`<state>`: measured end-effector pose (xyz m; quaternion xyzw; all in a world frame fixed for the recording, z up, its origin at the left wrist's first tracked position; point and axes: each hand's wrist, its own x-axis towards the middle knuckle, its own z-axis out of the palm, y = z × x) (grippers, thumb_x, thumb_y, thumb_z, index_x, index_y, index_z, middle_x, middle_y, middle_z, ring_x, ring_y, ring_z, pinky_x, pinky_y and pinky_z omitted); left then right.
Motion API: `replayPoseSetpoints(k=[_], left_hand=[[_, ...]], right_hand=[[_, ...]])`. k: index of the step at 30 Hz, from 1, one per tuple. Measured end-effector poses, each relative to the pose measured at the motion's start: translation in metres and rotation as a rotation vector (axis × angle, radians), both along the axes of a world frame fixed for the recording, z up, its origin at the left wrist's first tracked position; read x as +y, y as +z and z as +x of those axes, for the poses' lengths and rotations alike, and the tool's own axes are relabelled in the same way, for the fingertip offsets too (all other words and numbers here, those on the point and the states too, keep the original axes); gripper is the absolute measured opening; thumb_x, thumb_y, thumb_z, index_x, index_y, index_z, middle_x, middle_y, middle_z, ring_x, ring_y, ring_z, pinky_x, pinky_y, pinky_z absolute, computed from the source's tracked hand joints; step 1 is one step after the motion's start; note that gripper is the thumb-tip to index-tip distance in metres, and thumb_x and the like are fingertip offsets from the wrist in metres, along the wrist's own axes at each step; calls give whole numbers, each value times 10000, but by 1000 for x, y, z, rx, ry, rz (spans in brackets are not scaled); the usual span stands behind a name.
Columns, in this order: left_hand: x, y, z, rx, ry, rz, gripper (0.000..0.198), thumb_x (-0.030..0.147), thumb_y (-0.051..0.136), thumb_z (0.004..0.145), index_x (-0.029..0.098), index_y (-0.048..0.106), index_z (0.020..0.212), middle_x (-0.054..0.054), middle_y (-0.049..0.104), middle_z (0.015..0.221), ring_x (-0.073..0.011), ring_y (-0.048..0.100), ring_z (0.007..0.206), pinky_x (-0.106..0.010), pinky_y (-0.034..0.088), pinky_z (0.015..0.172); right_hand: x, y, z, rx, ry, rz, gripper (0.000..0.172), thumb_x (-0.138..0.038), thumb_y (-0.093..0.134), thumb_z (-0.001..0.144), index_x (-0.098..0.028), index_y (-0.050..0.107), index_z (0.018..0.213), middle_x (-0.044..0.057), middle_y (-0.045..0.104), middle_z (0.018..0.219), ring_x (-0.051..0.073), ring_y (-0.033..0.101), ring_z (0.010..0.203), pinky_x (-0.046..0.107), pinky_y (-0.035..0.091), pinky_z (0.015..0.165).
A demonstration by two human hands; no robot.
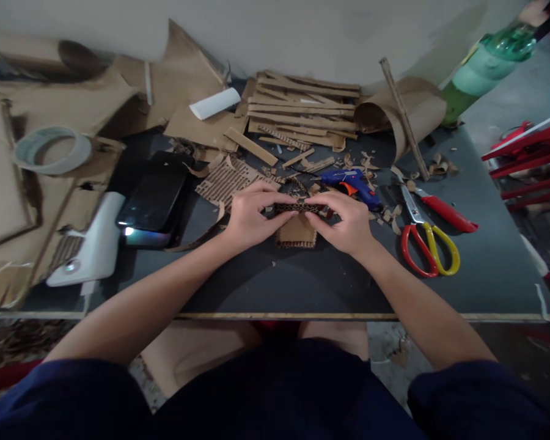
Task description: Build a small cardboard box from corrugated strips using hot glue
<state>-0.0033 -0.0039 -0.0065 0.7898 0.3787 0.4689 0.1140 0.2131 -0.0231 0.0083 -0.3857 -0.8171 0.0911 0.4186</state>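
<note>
Between my two hands, over the middle of the dark table, is a small cardboard piece (296, 236) with a flat brown face and corrugated edging. My left hand (255, 211) pinches the left end of a corrugated cardboard strip (293, 208) along its far edge. On the right end of that strip, my right hand (341, 218) is closed in a similar pinch. The fingertips of both hands nearly meet at the strip's middle. Just behind my left hand lies a sheet of exposed corrugated cardboard (224, 182). A blue glue gun (352, 181) rests beyond my right hand.
Scissors (424, 235) and a red-handled cutter (449, 208) lie right. A phone (154, 198), white power bank (94, 244) and tape roll (52, 150) are left. Cardboard strips (302, 110) are stacked behind, near a rolled cardboard piece (406, 110) and a green bottle (486, 70).
</note>
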Motion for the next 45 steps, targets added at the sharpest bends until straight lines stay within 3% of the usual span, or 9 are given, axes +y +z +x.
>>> replayPoseSetpoints(k=[4, 9, 19, 31, 45], left_hand=[[1, 0, -1, 4, 0, -19, 172, 366, 766, 823, 258, 785, 955, -22, 750, 866, -140, 696, 788, -251, 582, 729], [3, 0, -2, 26, -44, -47, 195, 374, 756, 820, 244, 780, 965, -31, 754, 890, -148, 696, 825, -266, 584, 765], [4, 0, 0, 3, -76, -14, 139, 288, 747, 807, 206, 777, 914, -26, 743, 818, -134, 681, 766, -239, 556, 719], [8, -2, -2, 55, -118, -72, 240, 318, 736, 823, 181, 768, 1017, -54, 717, 865, -153, 683, 810, -250, 552, 725], [9, -6, -1, 77, -103, 22, 191, 289, 735, 832, 173, 766, 979, -48, 744, 851, -141, 694, 800, -236, 572, 720]], right_hand=[[0, -1, 1, -15, -8, -17, 170, -293, 627, 904, -219, 727, 1020, 53, 775, 997, 192, 737, 891, 313, 618, 727], [2, -2, 2, -31, -18, 4, 175, -301, 629, 904, -223, 729, 1024, 47, 778, 995, 199, 740, 916, 344, 617, 787], [3, -3, 3, -49, 0, -22, 186, -289, 638, 899, -200, 719, 1041, 57, 770, 1009, 192, 736, 920, 334, 611, 808], [4, -7, 4, -70, -17, 16, 185, -298, 631, 911, -214, 724, 1046, 47, 777, 1003, 196, 741, 926, 351, 619, 826], [4, -7, 5, -100, -13, 38, 213, -268, 658, 903, -146, 734, 1060, 77, 771, 1019, 179, 730, 958, 285, 607, 845]])
